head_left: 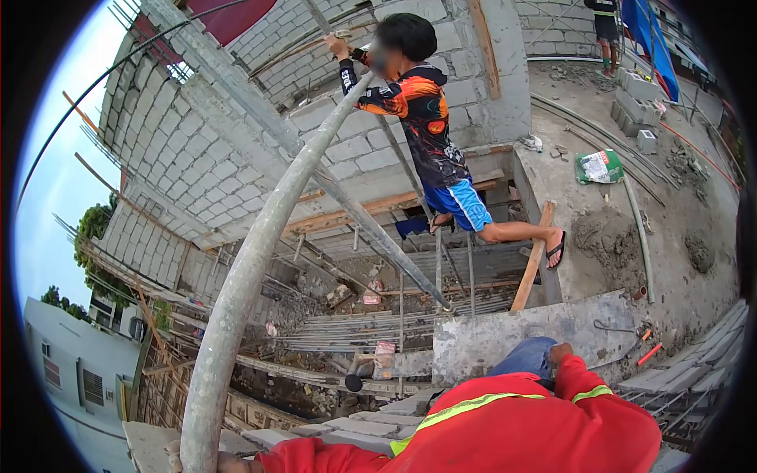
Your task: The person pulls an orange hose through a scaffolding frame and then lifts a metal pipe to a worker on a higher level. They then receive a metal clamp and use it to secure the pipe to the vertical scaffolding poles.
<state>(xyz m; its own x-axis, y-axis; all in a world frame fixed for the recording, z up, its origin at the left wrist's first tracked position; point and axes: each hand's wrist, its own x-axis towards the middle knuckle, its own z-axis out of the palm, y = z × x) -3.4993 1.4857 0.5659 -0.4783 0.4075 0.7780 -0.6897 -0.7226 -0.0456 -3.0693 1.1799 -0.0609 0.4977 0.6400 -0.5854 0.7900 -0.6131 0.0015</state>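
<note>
A long grey metal pipe (260, 236) rises from the lower left toward the top centre. My left hand (229, 463) is at the pipe's lower end, at the bottom edge of the view, with its fingers partly behind the pipe and wrapped round it. My right hand (561, 351) rests closed against the blue-jeaned knee (524, 359), beside a flat concrete slab (505, 331); whatever it may hold is hidden. Near the pipe's far end, a co-worker (426, 118) in a black and orange shirt has raised hands by another pole.
Below is a deep opening with metal pipes (371, 331) and planks. A wooden board (534, 256) spans the opening's edge under the co-worker's foot. Wet cement (607, 240), a green and white sack (598, 167) and hollow blocks (635, 102) lie right. Another person (605, 31) stands behind.
</note>
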